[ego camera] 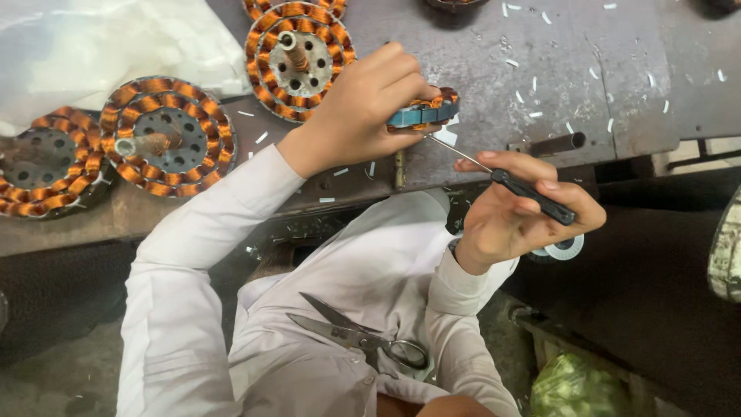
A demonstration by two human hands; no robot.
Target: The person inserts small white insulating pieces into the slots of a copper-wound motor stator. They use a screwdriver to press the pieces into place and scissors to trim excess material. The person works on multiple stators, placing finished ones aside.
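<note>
The left hand (367, 104) grips a small copper-wound stator (424, 110) on edge, held above the near edge of the table (571, 69). At five o'clock from it, the right hand (521, 208) is closed around the black handle of a thin metal pick (509, 181), whose tip reaches up to the stator's underside. Three larger wound stators lie on the table at nine to eleven o'clock, the nearest (297, 58) just behind the left hand. Scissors (359, 333) rest on the lap at six o'clock

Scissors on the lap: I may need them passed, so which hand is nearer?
Right. The right hand hangs just above the scissors; the left hand is farther up.
</note>
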